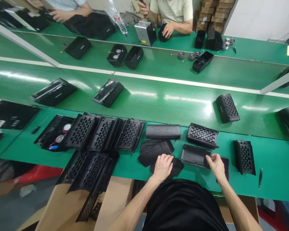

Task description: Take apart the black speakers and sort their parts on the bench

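Note:
My left hand [163, 166] rests on loose sheets of black cloth [177, 167] near the table's front edge, its fingers bent over them. More black cloth [155, 148] lies just beyond. My right hand [215, 162] has its thumb and fingers at the right end of a black curved panel [195, 155] that lies with its hollow side up. Behind that panel sits a slotted black grille [202, 134]. A rounded black cover [162, 131] lies to the left of the grille. A dark flat object [225, 168] is partly hidden by my right hand.
Stacked slotted grilles [101, 134] fill the table's left side, some over a cardboard box [119, 195]. At right are a grille piece [245, 157] and tweezers [260, 178]. Black housings [109, 92] stand on the green belt [154, 96]; people work across it.

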